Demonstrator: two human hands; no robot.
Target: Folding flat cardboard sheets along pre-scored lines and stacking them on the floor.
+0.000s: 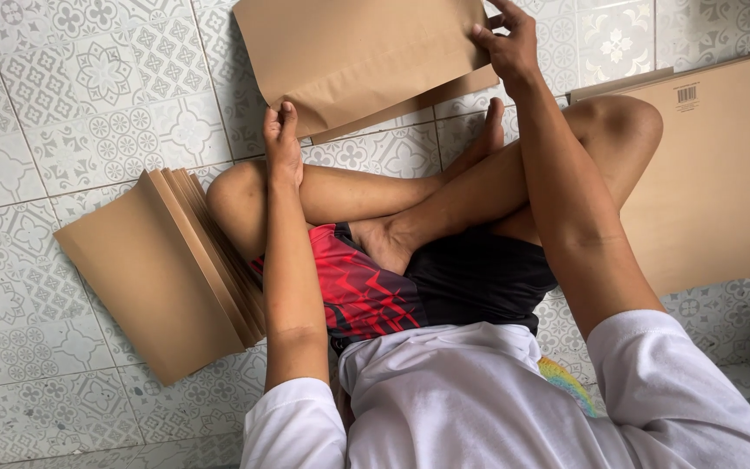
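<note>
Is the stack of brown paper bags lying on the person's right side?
No, the stack of bags lies on the tiled floor beside the left arm.

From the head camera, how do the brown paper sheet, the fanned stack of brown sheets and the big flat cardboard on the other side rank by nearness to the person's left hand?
1. Brown paper sheet, touching the left hand, ahead.
2. Fanned stack, on the floor at the left knee.
3. Flat cardboard, far right, beyond the legs.

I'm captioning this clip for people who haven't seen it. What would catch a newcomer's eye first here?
First, the brown paper sheet at the top, gripped by the right hand at its right edge and touched by the left hand near its lower edge. Next, the fanned stack of brown paper bags on the patterned tile floor at the left, and the large flat cardboard sheet at the right.
</note>
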